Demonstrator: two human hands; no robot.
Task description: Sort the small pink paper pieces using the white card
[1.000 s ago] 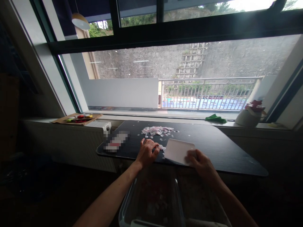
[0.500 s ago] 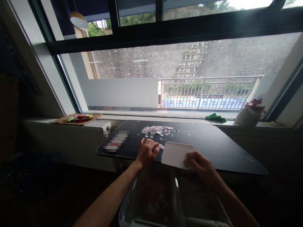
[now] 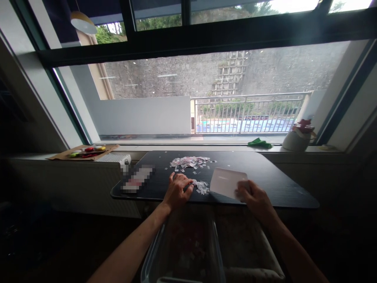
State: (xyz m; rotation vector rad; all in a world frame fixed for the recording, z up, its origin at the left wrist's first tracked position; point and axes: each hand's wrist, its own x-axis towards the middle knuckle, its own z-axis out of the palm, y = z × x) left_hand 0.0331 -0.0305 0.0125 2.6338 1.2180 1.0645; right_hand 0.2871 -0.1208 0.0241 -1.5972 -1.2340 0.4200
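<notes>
Drawn off to the right since half a second ago, baring more of the near scrap pile: a white rectangular panel (image 3: 225,177).

Head view: gripping that panel by its right end with the right hand (image 3: 251,193), fingers blurred; could be a tray or a lid, cannot tell which. Also hard to tell whether touching the table (image 3: 277,182) or just above it. Holding nothing visible in the left hand (image 3: 177,189), fingers bent and slightly spread, just left of the small pile of paper scraps (image 3: 202,187); cannot make out firm contact. Lying farther back, near the window: a larger heap of scraps (image 3: 190,161), with strays around it. Below the table's near edge, between the forearms, a clear plastic bin (image 3: 218,243) with some scraps inside, dim.

Judging by this, looks like gathering loose scraps between hand and panel. Next, seems to call for setting the panel's left edge low and flat beside the small pile, and keeping the left hand close as a stop against scattering.
</notes>
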